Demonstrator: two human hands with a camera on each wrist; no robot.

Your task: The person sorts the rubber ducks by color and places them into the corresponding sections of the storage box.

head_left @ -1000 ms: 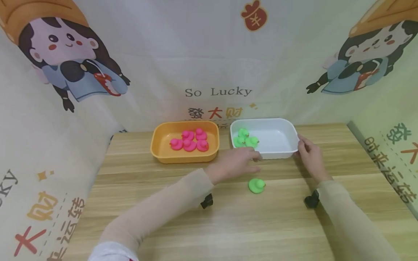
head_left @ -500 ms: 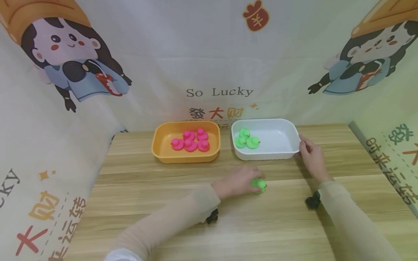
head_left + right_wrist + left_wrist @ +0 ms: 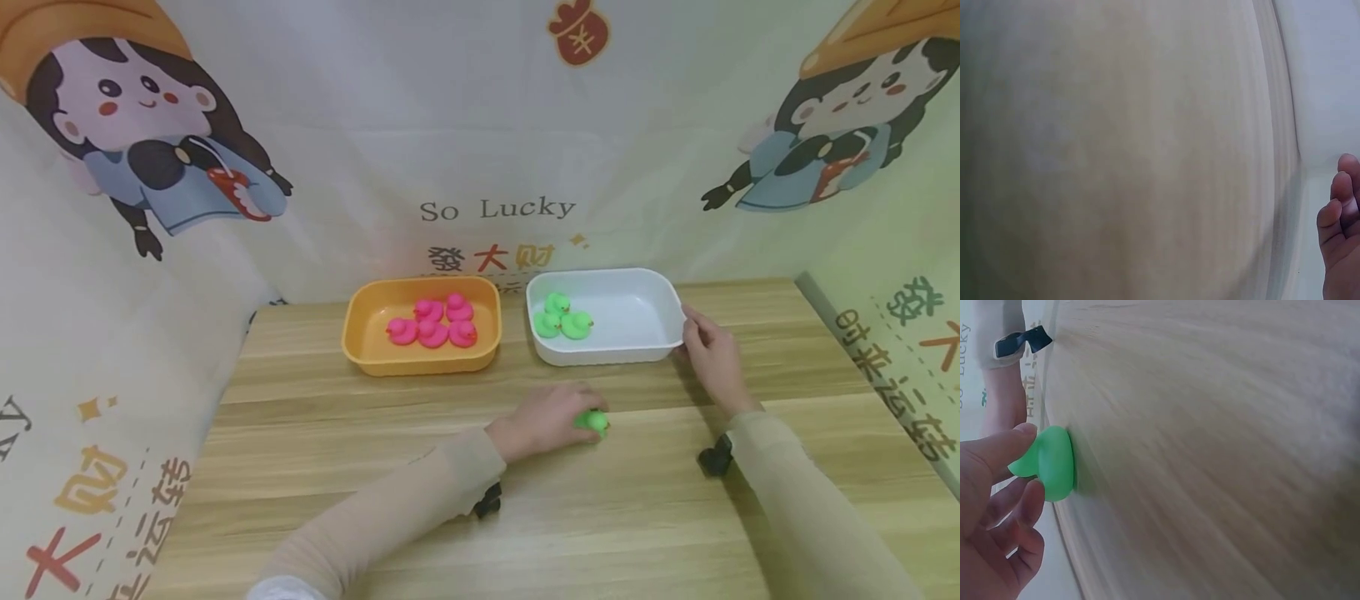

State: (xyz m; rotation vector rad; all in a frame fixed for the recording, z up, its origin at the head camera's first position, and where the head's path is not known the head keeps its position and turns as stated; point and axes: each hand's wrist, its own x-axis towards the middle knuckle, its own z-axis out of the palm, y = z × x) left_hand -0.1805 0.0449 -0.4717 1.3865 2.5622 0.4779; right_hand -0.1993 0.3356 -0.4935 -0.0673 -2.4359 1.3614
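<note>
My left hand [image 3: 547,419] pinches a green rubber duck [image 3: 597,422] on the wooden table, in front of the white tray. In the left wrist view the thumb and fingers lie on either side of the green duck [image 3: 1055,464], whose base faces the tabletop. My right hand [image 3: 714,358] holds the right end of the white tray [image 3: 630,357] at its rim. The right wrist view shows several of its curled fingertips [image 3: 1330,214] below the tray's wall [image 3: 1329,81]. Three more green ducks [image 3: 577,324] sit in the tray's left part.
Left of the white tray stands an orange tray [image 3: 420,365] with several pink ducks [image 3: 432,333] in it. Behind both trays hangs a printed cloth [image 3: 360,150], which also runs along the sides of the table [image 3: 600,533].
My left hand has moved from the white tray's front edge down to the green duck on the table and taken hold of it. The right hand has stayed at the tray's rim.
</note>
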